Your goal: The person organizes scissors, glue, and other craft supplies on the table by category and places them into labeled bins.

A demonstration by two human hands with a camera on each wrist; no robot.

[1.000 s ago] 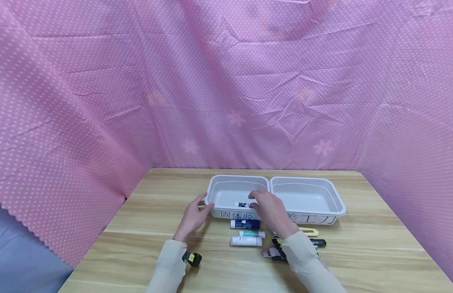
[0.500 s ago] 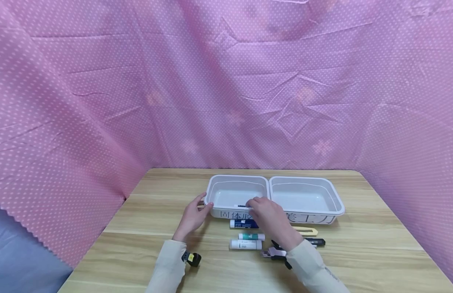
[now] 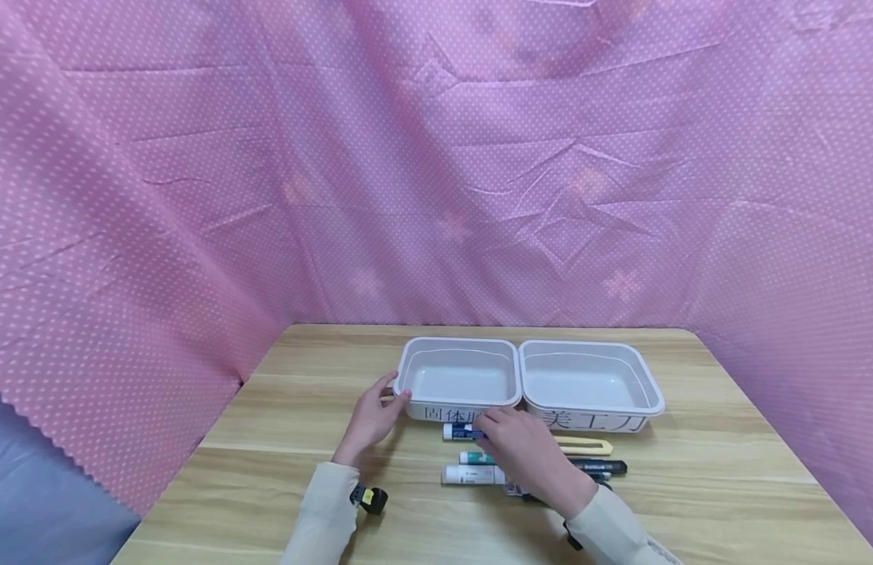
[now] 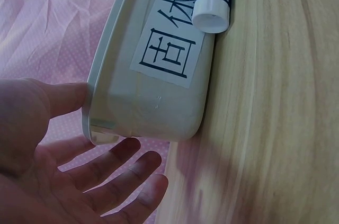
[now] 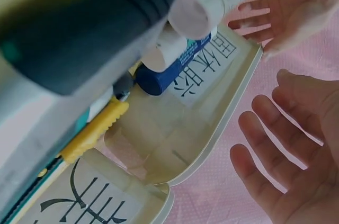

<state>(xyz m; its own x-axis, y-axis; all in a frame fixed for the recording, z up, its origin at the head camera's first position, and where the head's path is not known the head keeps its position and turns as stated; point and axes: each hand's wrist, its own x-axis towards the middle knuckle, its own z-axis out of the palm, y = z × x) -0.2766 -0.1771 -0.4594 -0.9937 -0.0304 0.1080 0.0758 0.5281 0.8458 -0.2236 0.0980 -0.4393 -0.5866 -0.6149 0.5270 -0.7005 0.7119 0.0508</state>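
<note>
My left hand [image 3: 371,416] pinches the front left corner of the left white plastic bin [image 3: 459,383] between thumb and index finger; its other fingers lie loosely extended in the left wrist view. My right hand [image 3: 524,451] hovers in front of the bin, with relaxed, spread fingers and nothing held in the right wrist view. Below its fingertips in the head view lies a blue glue stick [image 3: 459,432] with a white cap. Nearer me lie a green-and-white glue stick [image 3: 476,458] and a thicker white one [image 3: 473,474], both partly hidden by the right hand.
A second white bin [image 3: 590,386] stands against the first; both carry front labels. Right of the glue sticks lie a yellow utility knife [image 3: 586,447], a black one [image 3: 605,467] and others mostly hidden under the right hand. Pink dotted cloth [image 3: 436,196] surrounds the wooden table [image 3: 323,361].
My right hand has come back toward me, from over the left bin to above the blue glue stick. The glue stick seen inside the bin is now out of sight. The left hand stays put.
</note>
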